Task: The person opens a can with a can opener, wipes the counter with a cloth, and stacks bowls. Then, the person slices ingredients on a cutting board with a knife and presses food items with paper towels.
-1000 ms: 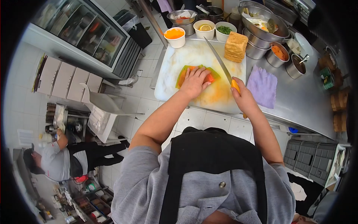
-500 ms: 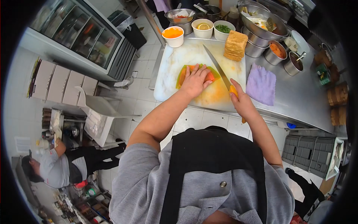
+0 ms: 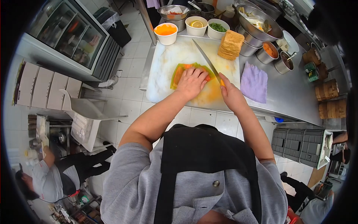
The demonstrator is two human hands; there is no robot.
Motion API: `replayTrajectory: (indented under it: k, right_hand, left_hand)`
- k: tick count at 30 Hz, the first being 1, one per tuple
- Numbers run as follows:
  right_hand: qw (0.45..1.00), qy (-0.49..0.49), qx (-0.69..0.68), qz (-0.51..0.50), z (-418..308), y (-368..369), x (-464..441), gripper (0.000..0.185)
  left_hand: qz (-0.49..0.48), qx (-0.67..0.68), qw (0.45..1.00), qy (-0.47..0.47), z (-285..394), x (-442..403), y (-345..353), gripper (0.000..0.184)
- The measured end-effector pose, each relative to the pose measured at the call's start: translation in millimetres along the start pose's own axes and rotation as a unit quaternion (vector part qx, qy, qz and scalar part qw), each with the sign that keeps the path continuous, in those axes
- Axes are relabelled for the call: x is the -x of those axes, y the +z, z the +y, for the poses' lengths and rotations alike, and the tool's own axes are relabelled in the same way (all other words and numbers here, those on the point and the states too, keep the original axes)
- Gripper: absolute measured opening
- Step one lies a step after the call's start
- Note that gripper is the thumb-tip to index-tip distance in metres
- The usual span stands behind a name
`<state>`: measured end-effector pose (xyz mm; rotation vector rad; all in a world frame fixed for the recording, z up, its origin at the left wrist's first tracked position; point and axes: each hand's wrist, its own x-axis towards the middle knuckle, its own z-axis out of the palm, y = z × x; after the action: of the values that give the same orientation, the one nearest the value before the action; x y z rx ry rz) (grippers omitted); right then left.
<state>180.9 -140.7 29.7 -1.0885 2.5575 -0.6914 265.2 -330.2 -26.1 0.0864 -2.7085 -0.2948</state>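
Note:
My left hand (image 3: 192,83) lies palm down, its fingers bent over a piece of orange food with green edges (image 3: 176,76), holding it against the white cutting board (image 3: 158,80). Its exact kind is unclear, partly because my fingers cover much of it. My right hand (image 3: 232,96) grips a long kitchen knife (image 3: 207,59) by its yellow-orange handle. The blade points away to the upper left and lies just right of the food. Orange stains mark the board below the knife. A stack of brown toasted bread-like slices (image 3: 231,45) stands at the board's far right corner.
Along the back stand tubs of orange food (image 3: 166,33), lemon (image 3: 196,26) and chopped greens (image 3: 219,28). A purple cloth (image 3: 254,83) lies to the right, with metal pots (image 3: 266,54) beyond. Another person (image 3: 56,175) stands at lower left; someone else is partly visible at lower right.
My right hand and the knife have come slightly closer to the food and my left hand. My left fingers are more curled together over it. The whole view has shifted slightly.

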Motion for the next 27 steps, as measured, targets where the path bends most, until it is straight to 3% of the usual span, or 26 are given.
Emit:
replayTrajectory:
  k: [8, 20, 24, 27]
  right_hand:
    - [0.996, -0.008, 0.073, -0.058, -8.4, -10.5, -28.4, 0.052]
    - [0.983, -0.082, 0.16, 0.047, -1.3, -7.1, -17.4, 0.054]
    - [0.991, -0.069, 0.093, 0.071, 13.0, -1.3, -25.3, 0.054]
    - [0.98, -0.037, 0.188, 0.05, 7.6, -5.4, -21.6, 0.052]
  left_hand:
    - [-0.011, -0.002, 1.0, -0.018, 2.9, -1.9, -0.8, 0.035]
    - [0.016, -0.008, 1.0, -0.018, 1.8, -0.4, 1.4, 0.035]
    - [-0.004, 0.003, 1.0, -0.016, 4.7, -0.6, -3.9, 0.035]
    - [-0.003, 0.0, 1.0, -0.017, 5.1, -1.1, -4.2, 0.034]
